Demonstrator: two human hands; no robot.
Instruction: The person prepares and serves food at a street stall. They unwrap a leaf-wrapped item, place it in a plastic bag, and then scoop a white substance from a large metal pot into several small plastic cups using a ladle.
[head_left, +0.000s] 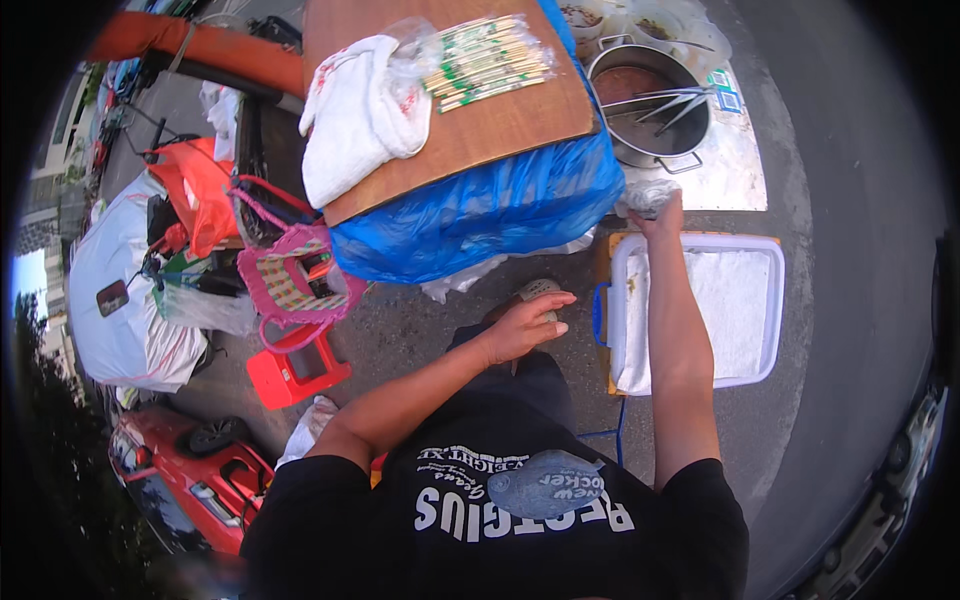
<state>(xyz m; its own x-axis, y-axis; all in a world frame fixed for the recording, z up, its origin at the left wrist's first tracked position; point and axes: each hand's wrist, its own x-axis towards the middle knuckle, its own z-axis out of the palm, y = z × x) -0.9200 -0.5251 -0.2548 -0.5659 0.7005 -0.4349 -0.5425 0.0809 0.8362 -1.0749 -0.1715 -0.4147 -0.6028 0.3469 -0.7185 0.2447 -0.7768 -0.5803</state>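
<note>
My right hand (661, 216) reaches forward, its fingers around a crumpled bundle of clear plastic (651, 196) at the near edge of a white tabletop (731, 180). Just beyond the bundle stands a two-handled metal pot (626, 154) with brown liquid and metal utensils (675, 101) across it. My right forearm passes over a white plastic tub (776, 315) lined with white cloth (731, 307). Held in the air before my body, my left hand (529, 326) is empty, fingers apart. It is nearest to the blue plastic sheeting (487, 217) beneath a brown board (480, 150).
On the board lie a white towel (360, 120) and wrapped disposable chopsticks (491, 64). To the left are a pink woven basket (281, 255), a red plastic stool (292, 375) and a covered scooter (120, 277). A red car (180, 480) stands lower left. Containers of food (652, 30) sit behind the pot.
</note>
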